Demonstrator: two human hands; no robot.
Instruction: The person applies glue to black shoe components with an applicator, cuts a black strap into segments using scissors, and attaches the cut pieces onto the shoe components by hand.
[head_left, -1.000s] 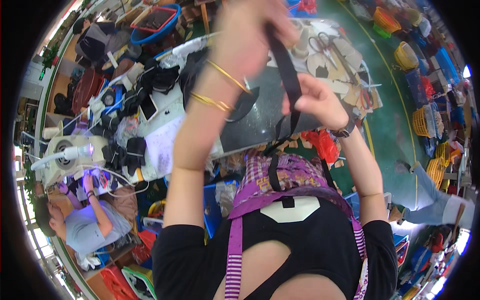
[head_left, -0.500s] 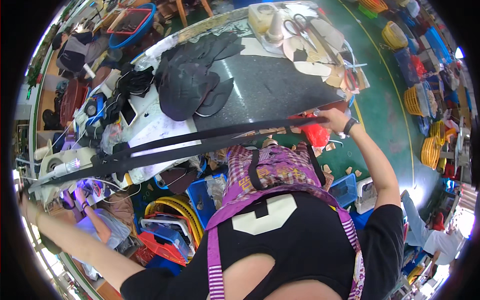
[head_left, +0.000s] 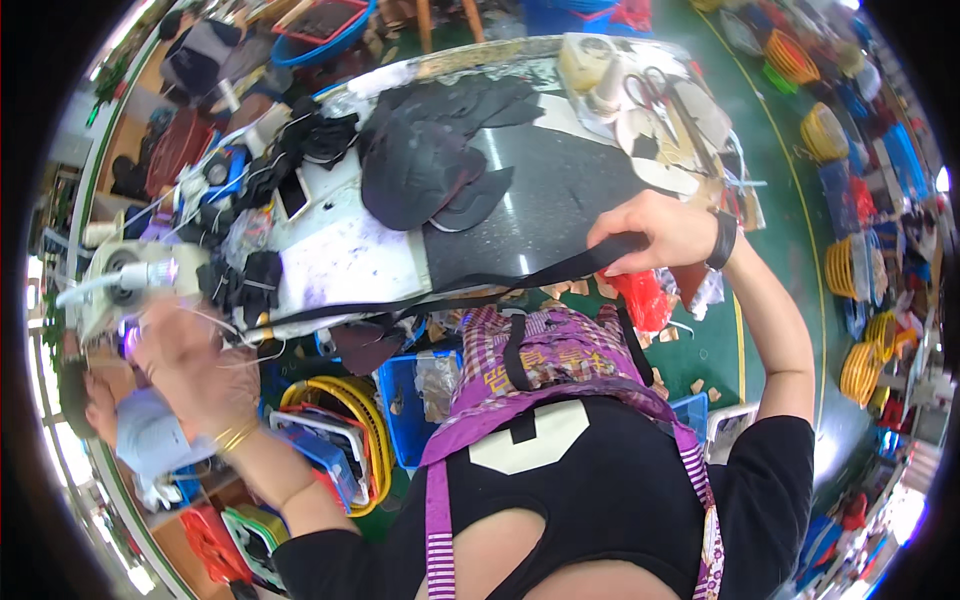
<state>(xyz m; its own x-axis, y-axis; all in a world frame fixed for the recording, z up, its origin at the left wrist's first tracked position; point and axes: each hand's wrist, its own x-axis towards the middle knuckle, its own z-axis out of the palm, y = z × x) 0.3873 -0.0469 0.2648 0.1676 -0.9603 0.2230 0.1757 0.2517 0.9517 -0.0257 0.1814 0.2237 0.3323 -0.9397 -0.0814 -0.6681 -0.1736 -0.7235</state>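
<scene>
My right hand (head_left: 668,232) is closed on one end of a long black strap (head_left: 575,268), over the right part of the table's front edge. From there the strap sags leftward along that edge. My left hand (head_left: 190,362), smeared by motion, is raised at the left beside a white sewing machine (head_left: 125,275). Its fingers are too blurred to read, and I cannot tell whether it touches the strap. Flat dark cut pieces (head_left: 420,165) lie piled on the table beyond the strap. A red plastic bag (head_left: 642,298) hangs just below my right hand.
Scissors (head_left: 650,95), a thread cone (head_left: 606,92) and pale cut pieces occupy the table's far right corner. A phone (head_left: 293,195) and black bundles (head_left: 318,135) lie at left. Blue and yellow baskets (head_left: 375,440) stand below the table. Another person (head_left: 150,430) sits at the left.
My left hand has come inward from the far left rim. The strap, earlier stretched taut in two lengths, now hangs slack and lower. My right hand stays closed on it.
</scene>
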